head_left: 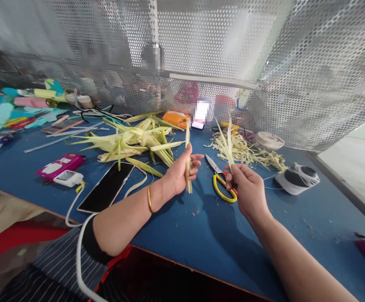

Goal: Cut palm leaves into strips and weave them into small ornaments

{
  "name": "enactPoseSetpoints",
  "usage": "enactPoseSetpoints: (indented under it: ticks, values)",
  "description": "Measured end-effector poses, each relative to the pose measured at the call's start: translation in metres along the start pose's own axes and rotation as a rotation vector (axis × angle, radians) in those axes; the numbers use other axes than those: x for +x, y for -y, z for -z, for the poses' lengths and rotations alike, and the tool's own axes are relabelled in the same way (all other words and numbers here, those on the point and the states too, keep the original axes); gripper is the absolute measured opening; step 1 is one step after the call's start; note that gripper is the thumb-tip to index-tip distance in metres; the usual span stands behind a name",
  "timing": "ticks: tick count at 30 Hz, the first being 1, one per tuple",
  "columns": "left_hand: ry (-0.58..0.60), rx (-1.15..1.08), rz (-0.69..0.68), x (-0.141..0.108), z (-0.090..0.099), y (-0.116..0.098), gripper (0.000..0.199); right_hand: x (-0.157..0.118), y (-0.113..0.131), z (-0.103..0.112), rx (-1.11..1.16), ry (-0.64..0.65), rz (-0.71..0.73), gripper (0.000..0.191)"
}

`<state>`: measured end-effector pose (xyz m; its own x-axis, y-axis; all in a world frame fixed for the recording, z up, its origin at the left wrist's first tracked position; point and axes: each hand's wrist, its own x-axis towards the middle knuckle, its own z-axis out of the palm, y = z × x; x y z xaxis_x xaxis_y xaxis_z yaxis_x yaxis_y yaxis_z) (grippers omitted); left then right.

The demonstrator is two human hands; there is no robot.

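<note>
My left hand [182,172] is closed around a narrow rolled strip of pale corn husk [187,138], which stands upright under the thumb. To its right, my right hand [245,182] pinches a split piece of pale green husk [228,144] whose two tips point upward. Scissors [221,182] with yellow and red handles lie on the blue table just beside my right fingers. Beyond my left hand spreads a heap of green corn husks [135,140]. Behind my right hand is a pile of thin curled husk shreds [242,149].
A black-screened phone [107,186] and a magenta device [61,165] lie at left on the blue table [182,235]. At right sits a thread spool [297,179]. An orange packet [176,119] and a lit phone [201,113] stand before the perforated metal screen [207,46].
</note>
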<state>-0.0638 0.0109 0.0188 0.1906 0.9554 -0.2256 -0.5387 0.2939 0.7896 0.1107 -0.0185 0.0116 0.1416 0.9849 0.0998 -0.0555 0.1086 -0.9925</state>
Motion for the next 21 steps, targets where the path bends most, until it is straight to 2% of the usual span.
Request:
enactPoseSetpoints:
  ticks: [2,6,10,16,21]
  values:
    - [0.044,0.067,-0.004,-0.004,-0.002,0.004,0.045,-0.001,-0.005,-0.002,-0.049,0.045,-0.004,0.031]
    - [0.086,0.246,-0.024,-0.012,-0.008,0.013,0.033,-0.009,-0.016,-0.008,-0.229,0.226,0.019,0.036]
    - [-0.017,0.371,-0.059,-0.017,-0.012,0.016,0.027,-0.013,-0.02,-0.012,-0.26,0.338,0.027,0.039]
    - [-0.042,0.396,-0.057,-0.017,-0.012,0.016,0.026,-0.011,-0.013,-0.011,-0.167,0.331,-0.1,0.043]
    - [-0.043,0.384,-0.05,-0.012,-0.008,0.019,0.028,-0.011,-0.008,-0.011,-0.052,0.211,-0.187,0.038]
